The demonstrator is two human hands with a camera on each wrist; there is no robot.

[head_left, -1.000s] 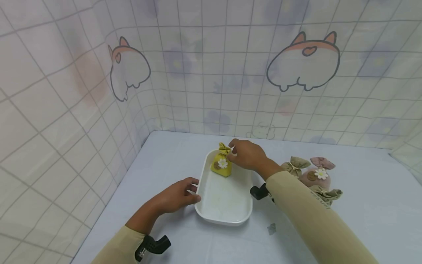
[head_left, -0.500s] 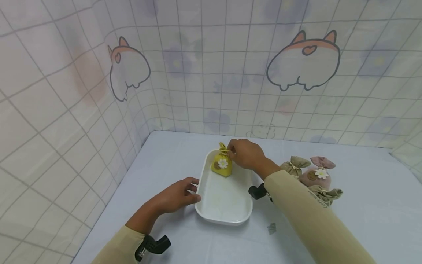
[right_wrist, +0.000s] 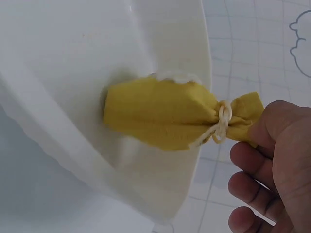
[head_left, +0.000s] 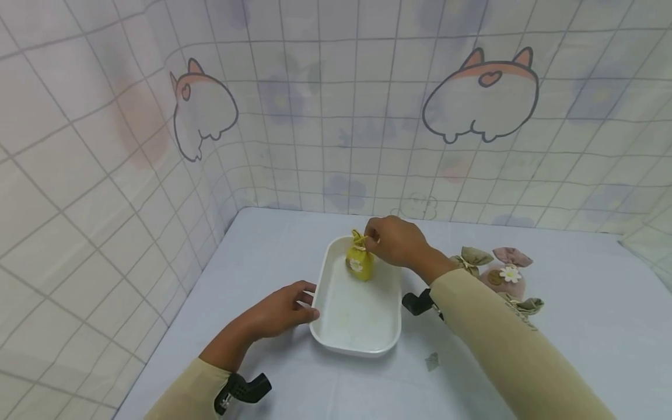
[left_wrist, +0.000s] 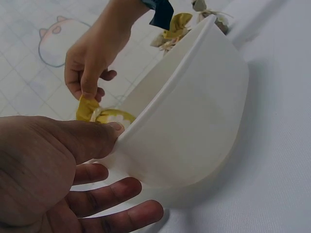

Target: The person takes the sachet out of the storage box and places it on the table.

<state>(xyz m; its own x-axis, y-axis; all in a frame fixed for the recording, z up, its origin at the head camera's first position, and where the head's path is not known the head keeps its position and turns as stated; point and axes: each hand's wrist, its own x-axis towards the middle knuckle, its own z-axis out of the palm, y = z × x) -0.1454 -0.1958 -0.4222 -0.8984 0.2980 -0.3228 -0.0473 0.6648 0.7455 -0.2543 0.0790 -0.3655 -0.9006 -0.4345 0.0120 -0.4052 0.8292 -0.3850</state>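
Observation:
A small yellow drawstring pouch (head_left: 359, 268) with a white flower stands at the far end of the white tray (head_left: 357, 326). My right hand (head_left: 400, 242) pinches the gathered top of that pouch, just above its cream string, as the right wrist view shows clearly (right_wrist: 155, 114). At the tray's left side is my left hand (head_left: 280, 310). Its thumb touches the tray rim in the left wrist view, while the other fingers (left_wrist: 124, 216) extend loosely along the outer wall.
Right of the tray, partly behind my right forearm, sit a pink pouch (head_left: 506, 280) with a white flower and olive pouches (head_left: 475, 256). A small grey patch (head_left: 432, 361) lies on the white tabletop (head_left: 294, 373). A patterned cloth (head_left: 325, 116) rises behind the table.
My right hand has closed on the pouch's top. The pouch has turned and shifted slightly right within the tray. My left hand and the tray stay nearly where they were.

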